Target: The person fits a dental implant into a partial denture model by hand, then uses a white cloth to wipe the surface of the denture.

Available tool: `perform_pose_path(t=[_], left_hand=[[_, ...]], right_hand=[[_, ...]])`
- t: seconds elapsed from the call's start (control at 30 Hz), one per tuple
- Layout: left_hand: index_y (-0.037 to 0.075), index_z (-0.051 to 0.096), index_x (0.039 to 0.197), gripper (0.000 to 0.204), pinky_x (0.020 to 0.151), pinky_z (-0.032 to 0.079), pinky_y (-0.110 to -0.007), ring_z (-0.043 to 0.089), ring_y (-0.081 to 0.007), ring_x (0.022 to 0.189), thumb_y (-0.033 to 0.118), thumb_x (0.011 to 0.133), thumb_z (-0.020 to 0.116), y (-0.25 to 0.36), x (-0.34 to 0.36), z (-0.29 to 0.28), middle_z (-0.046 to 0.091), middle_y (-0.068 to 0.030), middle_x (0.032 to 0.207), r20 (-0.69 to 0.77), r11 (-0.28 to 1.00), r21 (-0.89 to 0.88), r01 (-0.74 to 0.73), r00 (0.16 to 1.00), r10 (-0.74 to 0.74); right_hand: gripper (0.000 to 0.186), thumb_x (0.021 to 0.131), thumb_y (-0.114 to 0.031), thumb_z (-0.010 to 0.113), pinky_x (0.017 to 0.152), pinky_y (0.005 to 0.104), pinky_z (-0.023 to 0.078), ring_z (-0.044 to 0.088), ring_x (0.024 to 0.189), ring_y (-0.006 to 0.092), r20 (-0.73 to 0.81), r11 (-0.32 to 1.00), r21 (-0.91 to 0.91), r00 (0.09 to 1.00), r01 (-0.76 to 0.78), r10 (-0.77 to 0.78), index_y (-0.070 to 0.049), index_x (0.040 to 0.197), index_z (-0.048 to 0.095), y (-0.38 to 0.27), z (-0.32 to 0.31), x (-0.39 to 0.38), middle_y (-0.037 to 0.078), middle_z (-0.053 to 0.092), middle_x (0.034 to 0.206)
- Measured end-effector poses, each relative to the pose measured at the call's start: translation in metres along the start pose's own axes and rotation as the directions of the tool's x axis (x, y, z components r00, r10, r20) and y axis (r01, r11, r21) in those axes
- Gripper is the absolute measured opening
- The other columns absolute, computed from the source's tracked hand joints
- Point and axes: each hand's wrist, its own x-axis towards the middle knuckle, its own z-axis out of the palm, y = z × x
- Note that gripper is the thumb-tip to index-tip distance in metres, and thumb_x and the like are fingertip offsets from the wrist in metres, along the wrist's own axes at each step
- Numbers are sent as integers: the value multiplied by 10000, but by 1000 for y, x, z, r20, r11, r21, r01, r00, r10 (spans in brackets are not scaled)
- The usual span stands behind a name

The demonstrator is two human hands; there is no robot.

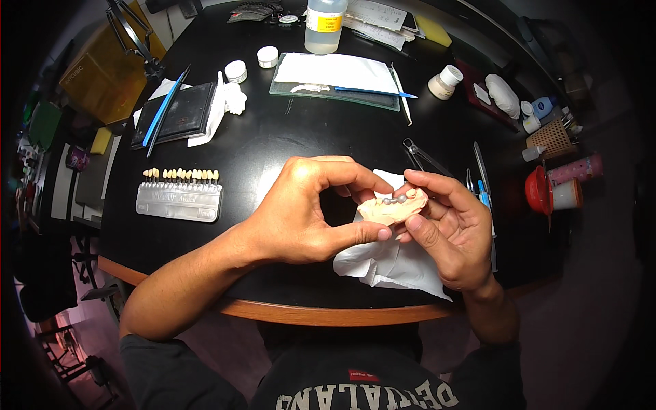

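Note:
Between both hands, above the black table, I hold a small cream-coloured dental model (388,212) with a row of grey metal crowns along its top. My left hand (307,205) grips its left end, thumb on the near side and fingers behind. On the right end, my right hand (447,222) pinches it with thumb and fingers. Some fingertips of both hands are hidden behind the model. Beneath the hands lies a crumpled white paper tissue (383,266). A tooth shade guide (179,198) with several tooth samples rests left of my left hand.
A glass slab (376,101) with white paper and thin tools lies ahead. Behind it stands a clear bottle (324,27). Small jars (236,72) and a black case (178,113) are at left. Tweezers and blue-handled instruments (484,195) lie right of my right hand.

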Motion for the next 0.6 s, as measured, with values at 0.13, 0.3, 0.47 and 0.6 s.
perform_pose_path(t=[0.13, 0.3, 0.47, 0.6], left_hand=[[-22, 764, 1068, 388, 796, 519, -296, 683, -173, 876, 174, 765, 907, 0, 0, -2, 720, -118, 943, 27, 1000, 25, -11, 1000, 10], [-19, 766, 1063, 385, 799, 519, -297, 684, -173, 877, 176, 763, 908, 0, 0, -2, 721, -116, 935, 28, 999, 35, -9, 1000, 8], [-17, 767, 1064, 385, 800, 520, -297, 688, -175, 875, 176, 762, 908, 0, 0, -2, 723, -116, 934, 31, 999, 39, -2, 1000, 0], [-19, 765, 1065, 386, 803, 521, -297, 689, -174, 875, 174, 763, 907, 0, 0, -2, 724, -118, 937, 32, 999, 46, -5, 999, 3]], right_hand=[[457, 990, 57, 583, 859, 259, 595, 662, 1118, 187, -3, 1000, 0, 1000, -3, 3, 90, 1424, 444, 0, 0, 0, 198, 647, 1228], [457, 988, 50, 589, 855, 260, 598, 664, 1115, 188, -8, 1000, 0, 1000, -5, 5, 89, 1421, 447, -1, 0, 0, 199, 650, 1226], [454, 988, 42, 593, 854, 260, 599, 667, 1113, 187, -13, 1000, -1, 1000, -5, 5, 86, 1418, 454, -1, 1, 1, 199, 654, 1223], [454, 987, 44, 594, 857, 261, 599, 666, 1115, 188, -13, 1000, 1, 1000, -8, 8, 86, 1417, 456, -1, 1, 0, 197, 652, 1225]])
